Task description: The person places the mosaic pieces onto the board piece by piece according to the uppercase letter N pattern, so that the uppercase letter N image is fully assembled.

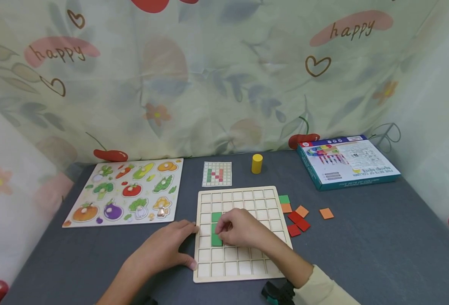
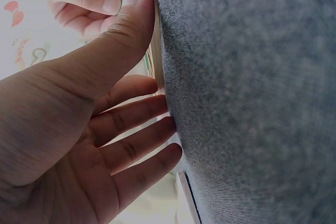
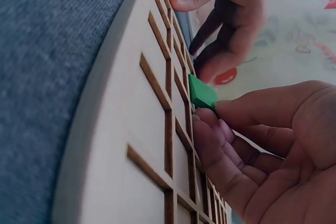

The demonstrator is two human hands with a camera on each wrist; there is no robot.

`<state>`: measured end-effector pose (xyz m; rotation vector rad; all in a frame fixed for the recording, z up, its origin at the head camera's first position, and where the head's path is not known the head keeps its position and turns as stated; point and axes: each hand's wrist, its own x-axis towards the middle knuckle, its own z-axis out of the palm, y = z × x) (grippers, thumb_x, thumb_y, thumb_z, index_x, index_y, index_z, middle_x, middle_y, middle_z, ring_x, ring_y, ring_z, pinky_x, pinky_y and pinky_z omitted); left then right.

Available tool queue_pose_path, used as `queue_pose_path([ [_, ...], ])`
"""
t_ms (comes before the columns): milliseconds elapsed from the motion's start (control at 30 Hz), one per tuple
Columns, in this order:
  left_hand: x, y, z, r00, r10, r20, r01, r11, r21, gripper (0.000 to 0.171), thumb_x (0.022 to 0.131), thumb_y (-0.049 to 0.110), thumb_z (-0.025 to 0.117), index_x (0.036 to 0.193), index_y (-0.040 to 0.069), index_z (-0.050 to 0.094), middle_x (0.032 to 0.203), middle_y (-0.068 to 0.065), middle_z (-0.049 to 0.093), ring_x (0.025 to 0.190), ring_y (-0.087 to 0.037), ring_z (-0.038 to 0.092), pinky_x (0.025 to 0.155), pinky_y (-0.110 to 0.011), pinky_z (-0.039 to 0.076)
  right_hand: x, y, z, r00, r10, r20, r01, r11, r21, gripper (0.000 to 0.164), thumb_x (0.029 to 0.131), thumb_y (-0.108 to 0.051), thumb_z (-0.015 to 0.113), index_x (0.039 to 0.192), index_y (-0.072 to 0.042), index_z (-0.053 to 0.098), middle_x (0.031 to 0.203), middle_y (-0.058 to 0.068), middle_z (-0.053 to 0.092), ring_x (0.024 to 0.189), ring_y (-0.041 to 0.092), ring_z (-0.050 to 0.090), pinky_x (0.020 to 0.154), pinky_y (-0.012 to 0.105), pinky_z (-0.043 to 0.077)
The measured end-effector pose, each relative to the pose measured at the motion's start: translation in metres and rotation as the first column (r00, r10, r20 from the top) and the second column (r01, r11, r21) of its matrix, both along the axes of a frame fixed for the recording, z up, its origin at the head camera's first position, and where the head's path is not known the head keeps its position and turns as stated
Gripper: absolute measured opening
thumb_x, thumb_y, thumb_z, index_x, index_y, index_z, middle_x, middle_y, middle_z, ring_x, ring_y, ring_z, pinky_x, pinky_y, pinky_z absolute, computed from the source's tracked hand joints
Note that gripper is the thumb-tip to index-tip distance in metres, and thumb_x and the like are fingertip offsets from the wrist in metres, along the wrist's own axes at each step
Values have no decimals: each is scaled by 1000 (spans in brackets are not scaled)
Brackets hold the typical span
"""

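Note:
A wooden grid board [image 1: 230, 267] lies on the table with green tiles [image 1: 216, 217] in a column on its left side. My right hand [image 1: 243, 228] is over that column. In the right wrist view, its thumb and a finger pinch a green tile [image 3: 202, 93] that stands tilted against the grid; how deep it sits in a cell is hidden. My left hand [image 1: 165, 245] rests along the board's left edge. Its fingers [image 2: 139, 145] are spread and nearly straight, and the thumb touches the edge nearer me.
Loose red tiles [image 1: 294, 231], orange tiles [image 1: 326, 213] and a green tile [image 1: 284, 199] lie right of the board. Behind it are a pattern card [image 1: 217, 174] and a yellow cylinder [image 1: 257, 164]. A vegetable puzzle [image 1: 133, 216] lies left, a box [image 1: 355, 163] at back right.

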<state>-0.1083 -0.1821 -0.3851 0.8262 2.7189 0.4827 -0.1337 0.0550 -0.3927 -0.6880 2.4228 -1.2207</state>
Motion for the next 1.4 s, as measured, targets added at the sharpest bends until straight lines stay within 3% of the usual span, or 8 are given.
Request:
queue_pose_path([
  [467,-1,1,0,1000,13,3,-13,1000,-19,79,68,54,86,128,8,64,124,-8,62,112,-23,59,97,-46,50,2,-1,2,996,35,-81,-33,999,21,15,84,4,71,80,-10,74,70,-7,61,67,11,54,62,27,47],
  [733,0,1,-1,1000,8,-5,-8,1000,-13,78,67,51,88,127,7,64,125,-9,62,113,-25,59,97,-47,49,-2,7,5,995,17,-101,-11,998,56,13,86,1,71,83,-11,74,73,-8,62,70,12,55,66,30,48],
  [1067,-1,1,-2,1000,16,4,-15,999,-41,79,67,49,89,129,7,63,127,-9,62,115,-24,59,98,-47,49,-23,55,12,990,-125,-70,131,989,73,6,89,-6,71,89,-9,75,77,-5,64,69,14,56,66,31,49],
  [1267,-1,1,-2,1000,5,-3,-5,999,-33,80,67,52,88,129,7,63,124,-7,62,112,-22,59,98,-46,49,-39,103,19,959,-282,-17,283,955,87,10,93,-9,68,99,-4,74,81,4,63,68,20,57,62,34,50],
  [1400,0,1,-1,1000,11,-4,-11,1000,-27,81,67,53,87,129,7,63,125,-7,62,114,-23,58,98,-46,48,-47,131,19,936,-349,-44,352,927,126,15,94,-12,68,104,-2,73,85,7,60,74,23,54,64,34,47],
])
